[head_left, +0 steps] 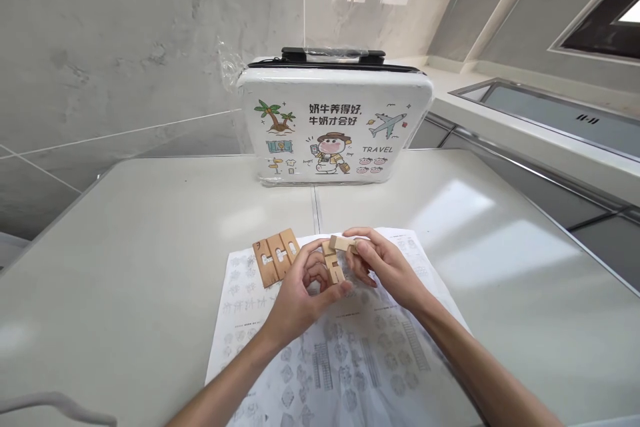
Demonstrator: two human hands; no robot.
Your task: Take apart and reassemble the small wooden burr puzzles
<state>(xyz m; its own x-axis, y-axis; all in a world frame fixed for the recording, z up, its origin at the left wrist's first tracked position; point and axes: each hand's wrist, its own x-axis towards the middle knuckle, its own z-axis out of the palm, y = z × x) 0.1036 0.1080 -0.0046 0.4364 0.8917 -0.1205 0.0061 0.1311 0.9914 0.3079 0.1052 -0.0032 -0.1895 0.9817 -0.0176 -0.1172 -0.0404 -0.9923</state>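
Note:
My left hand (303, 287) and my right hand (381, 265) meet above a printed instruction sheet (360, 353) on a pale table. Both are closed on notched wooden puzzle pieces (336, 255) held between them. The left fingers pinch an upright piece. The right fingers grip a piece lying crosswise on top of it. Three more flat notched wooden pieces (276, 256) lie side by side on the sheet's top left corner, just left of my left hand.
A small white suitcase (334, 119) with cartoon prints and a black handle stands at the far edge of the table (125, 267) against a marble wall. A white counter with a metal-framed recess (560, 113) runs along the right.

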